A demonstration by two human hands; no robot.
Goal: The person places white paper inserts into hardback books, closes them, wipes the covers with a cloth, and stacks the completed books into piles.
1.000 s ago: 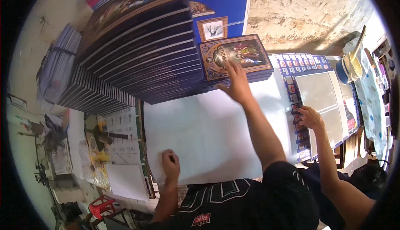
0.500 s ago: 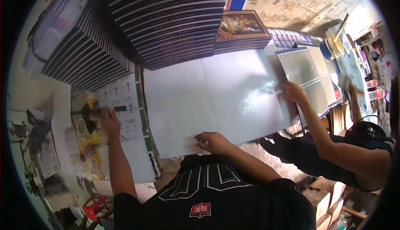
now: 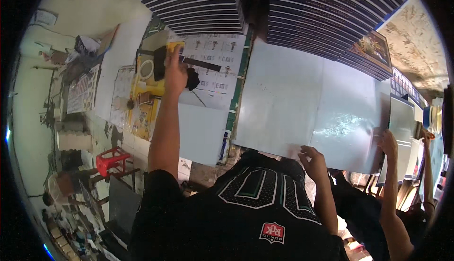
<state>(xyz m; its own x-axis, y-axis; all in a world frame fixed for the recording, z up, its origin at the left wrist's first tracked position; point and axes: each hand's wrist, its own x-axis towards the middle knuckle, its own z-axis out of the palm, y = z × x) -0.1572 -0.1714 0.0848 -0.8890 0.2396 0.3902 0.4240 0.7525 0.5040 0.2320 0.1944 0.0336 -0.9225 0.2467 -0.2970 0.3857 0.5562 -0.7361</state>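
My left hand reaches far out to the left and closes on a black long-handled tool lying on printed paper; a black cloth sits by my fingers. My right hand curls over the near edge of a large pale blue sheet spread flat on the table. A co-worker's hand holds the same sheet at its right near corner.
Two tall stacks of dark flat books line the far side, with a picture-covered one at the right. A yellow printed board lies left of the paper. A red stool stands on the floor at the left.
My left hand has gone further out and closed on the black tool. My right hand stays at the sheet's near edge. The co-worker's hand slid to the sheet's near right corner.
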